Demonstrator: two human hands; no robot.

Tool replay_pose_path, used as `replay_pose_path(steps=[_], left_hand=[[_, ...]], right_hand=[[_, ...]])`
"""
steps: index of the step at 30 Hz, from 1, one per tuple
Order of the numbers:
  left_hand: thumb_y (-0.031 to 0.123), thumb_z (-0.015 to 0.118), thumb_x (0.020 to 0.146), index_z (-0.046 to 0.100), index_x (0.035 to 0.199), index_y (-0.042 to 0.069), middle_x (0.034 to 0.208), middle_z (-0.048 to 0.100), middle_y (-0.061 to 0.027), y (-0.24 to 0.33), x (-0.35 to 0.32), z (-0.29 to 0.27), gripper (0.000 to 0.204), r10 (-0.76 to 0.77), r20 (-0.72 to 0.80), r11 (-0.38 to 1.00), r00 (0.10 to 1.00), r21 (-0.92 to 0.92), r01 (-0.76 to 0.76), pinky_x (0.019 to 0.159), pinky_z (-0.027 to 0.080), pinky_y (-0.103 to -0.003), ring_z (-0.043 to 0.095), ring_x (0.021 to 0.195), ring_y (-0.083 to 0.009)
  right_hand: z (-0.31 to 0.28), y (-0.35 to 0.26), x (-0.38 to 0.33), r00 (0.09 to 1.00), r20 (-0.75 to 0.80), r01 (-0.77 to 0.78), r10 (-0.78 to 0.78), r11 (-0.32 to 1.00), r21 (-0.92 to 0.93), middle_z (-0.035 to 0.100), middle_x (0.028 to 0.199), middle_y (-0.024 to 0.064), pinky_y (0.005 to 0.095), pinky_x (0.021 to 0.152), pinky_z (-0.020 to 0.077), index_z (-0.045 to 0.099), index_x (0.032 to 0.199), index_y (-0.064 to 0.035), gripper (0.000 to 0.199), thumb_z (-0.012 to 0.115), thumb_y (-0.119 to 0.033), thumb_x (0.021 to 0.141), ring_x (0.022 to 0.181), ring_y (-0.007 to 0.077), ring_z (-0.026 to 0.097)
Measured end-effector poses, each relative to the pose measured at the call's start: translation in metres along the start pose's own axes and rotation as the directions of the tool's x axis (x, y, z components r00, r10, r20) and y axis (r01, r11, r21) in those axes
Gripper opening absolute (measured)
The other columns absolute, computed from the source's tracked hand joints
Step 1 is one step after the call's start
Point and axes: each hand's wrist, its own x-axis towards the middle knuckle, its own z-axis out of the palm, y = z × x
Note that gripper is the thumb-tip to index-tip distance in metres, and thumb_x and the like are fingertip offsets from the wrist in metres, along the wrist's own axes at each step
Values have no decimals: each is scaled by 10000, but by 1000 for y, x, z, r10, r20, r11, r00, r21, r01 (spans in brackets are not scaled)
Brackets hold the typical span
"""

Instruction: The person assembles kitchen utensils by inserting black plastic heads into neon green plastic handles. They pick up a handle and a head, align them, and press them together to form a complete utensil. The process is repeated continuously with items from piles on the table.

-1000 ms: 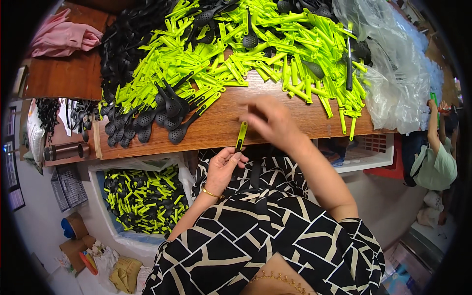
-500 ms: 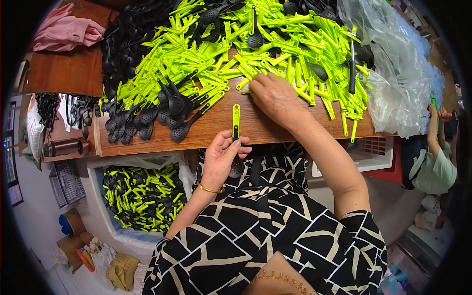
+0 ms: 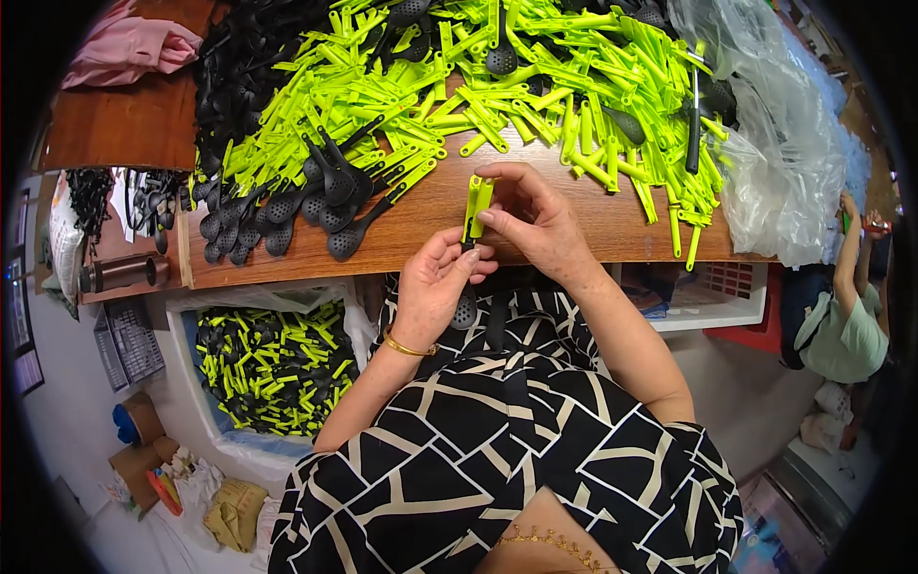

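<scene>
In front of my body, at the table's near edge, my left hand (image 3: 432,279) pinches the neck of a black perforated spoon (image 3: 464,314). Its head hangs below the fingers, and a lime-green handle part rises above them. A second lime-green handle piece (image 3: 484,204) is between the thumb and fingers of my right hand (image 3: 543,228), held against the spoon's handle. Whether the two parts are joined I cannot tell. Beyond my hands spreads a heap of loose green handle pieces (image 3: 535,81). Several black spoons with green handles (image 3: 348,239) lie on the left along the edge.
A bin lined with plastic (image 3: 215,426), full of black and green pieces, stands below left. Clear plastic sheeting (image 3: 775,182) and a black-handled tool (image 3: 693,134) lie at the right. A pink cloth (image 3: 129,53) is far left. Another person (image 3: 841,325) is at the far right.
My right hand has come back from the heap toward my left hand, bringing a green handle piece to the spoon. My left hand still holds the spoon in nearly the same place.
</scene>
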Motion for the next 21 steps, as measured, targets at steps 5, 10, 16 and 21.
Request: replay_pose_path(steps=[5,10,16,21], left_hand=[[92,643,1077,593,1382,-25,1174,755,-153,-3,-1,0,330,9,-23,1000,1000,29,-9,874,596,-292,759,1027,-208],[92,635,1081,602,1369,-30,1165,752,-141,0,2,0,314,-18,-9,1000,1000,-4,18,863,590,-270,756,1015,-186],[103,631,1086,620,1346,-41,1140,769,-137,2,2,-1,298,-3,7,998,1000,55,2,856,604,-281,766,1000,-195],[124,617,1098,650,1308,-40,1060,775,-110,0,-1,-8,269,23,-27,993,999,119,-20,825,597,-267,765,939,-170]], right_hand=[[5,6,-2,998,-55,-31,40,987,157,638,1101,5,238,875,542,566,1413,-58,506,759,19,951,965,65,618],[2,10,-4,997,-68,-25,40,977,213,646,1091,13,240,857,548,566,1405,-49,500,763,23,951,936,70,634],[7,2,-8,997,-53,-49,51,998,35,640,1082,20,237,803,548,588,1393,-77,510,787,-3,929,930,80,645],[19,2,-9,961,-154,165,-228,927,-336,623,1072,41,239,750,549,603,1384,-102,543,806,-23,886,890,123,669]])
